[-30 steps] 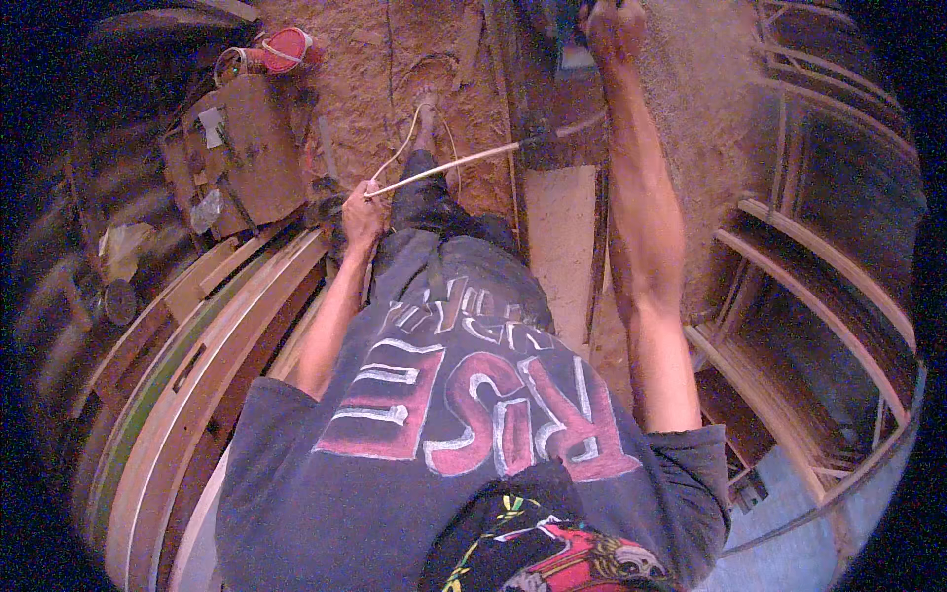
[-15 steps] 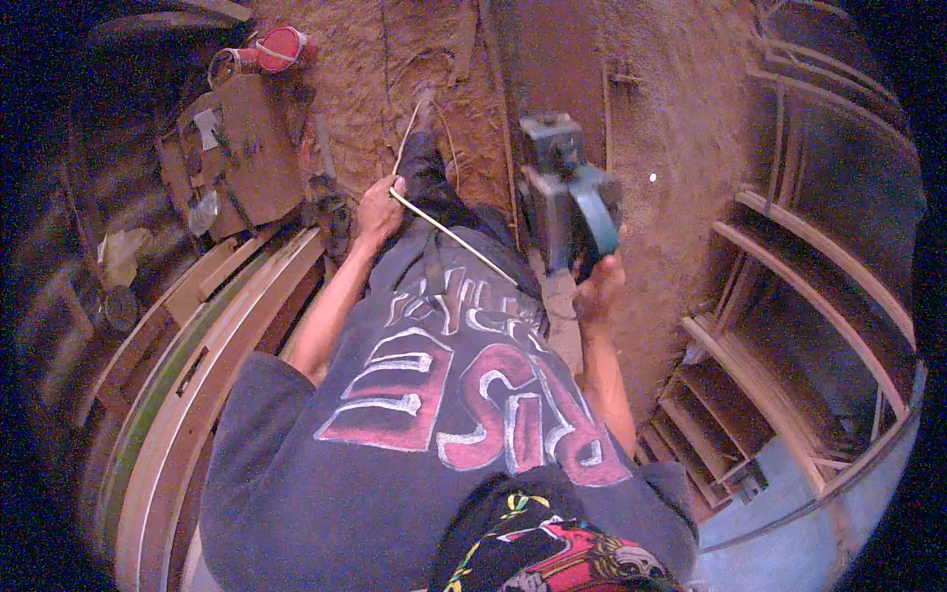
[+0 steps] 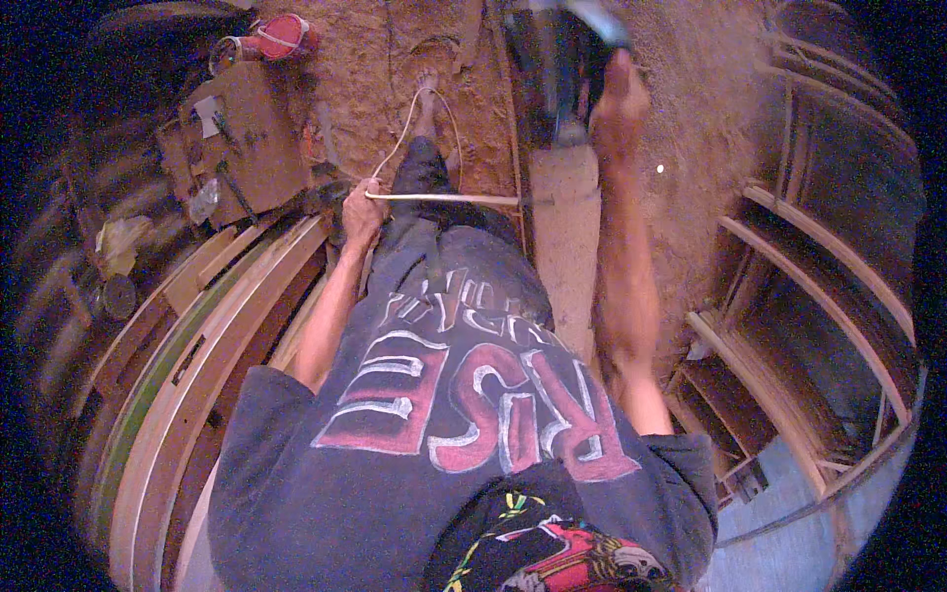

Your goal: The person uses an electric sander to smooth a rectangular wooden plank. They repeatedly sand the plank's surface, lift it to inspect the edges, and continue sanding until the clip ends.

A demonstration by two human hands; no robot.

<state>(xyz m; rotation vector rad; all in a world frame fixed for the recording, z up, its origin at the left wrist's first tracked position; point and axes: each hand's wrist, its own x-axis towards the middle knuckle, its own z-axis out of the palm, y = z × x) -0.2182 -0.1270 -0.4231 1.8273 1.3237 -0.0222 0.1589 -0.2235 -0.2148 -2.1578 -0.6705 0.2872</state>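
My left hand (image 3: 362,210) is closed around a pale power cord (image 3: 444,198). From that hand one stretch of cord runs right toward the board, and another loops forward around my bare foot (image 3: 426,99). Out at arm's length, my right hand (image 3: 621,94) grips the handle of a teal electric planer (image 3: 557,69), smeared by motion and partly cut off by the dark rim. A long wooden board (image 3: 564,247) extends from beneath the planer back along my right side. The planer's underside is hidden.
Sawdust and shavings (image 3: 691,99) cover the floor. Stacked planks (image 3: 227,326) stand at left, beside a cardboard box (image 3: 252,128) and a red-lidded bucket (image 3: 284,37). Wooden frames (image 3: 809,286) rise at right, with a shelved unit (image 3: 725,414) near them.
My right hand has pushed the planer forward along the board, baring more wood behind it. My left hand has shifted slightly left and back, and the cord from it now runs nearly level.
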